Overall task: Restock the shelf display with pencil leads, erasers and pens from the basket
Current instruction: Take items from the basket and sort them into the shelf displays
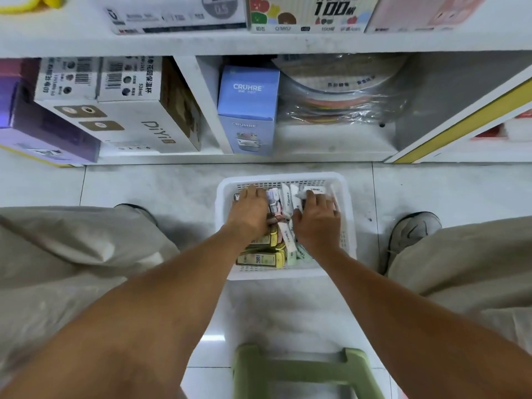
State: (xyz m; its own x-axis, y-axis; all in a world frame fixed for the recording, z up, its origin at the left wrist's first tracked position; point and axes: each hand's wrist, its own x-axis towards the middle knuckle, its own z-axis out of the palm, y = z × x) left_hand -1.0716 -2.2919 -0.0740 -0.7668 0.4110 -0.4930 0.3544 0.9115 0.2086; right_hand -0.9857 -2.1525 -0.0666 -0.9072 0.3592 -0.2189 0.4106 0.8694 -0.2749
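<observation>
1. Down at center frame, the white basket (283,180) sits on the floor tiles between the person's feet, just below the bottom shelf (331,141). It's stuffed with small stationery packs.
2. Left hand (250,210) is buried in the upper-left part of the basket, fingers curled down over the packs. Can't tell if it's actually gripping one or only resting there.
3. Right hand (318,217) is in the right part, fingers curled around some white packs (290,195), looks like a grab.
4. Yellow-green boxes (260,258) lie flat at the basket's lower-left, long axis running left-right across the frame. The white packs run roughly up-down, ends pointing toward the shelf.
5. Risk, just a guess: the pile is loose and jumbled, so scooping a bunch two-handed could spill packs onto the floor. Mixed types could also end up grabbed together.
</observation>
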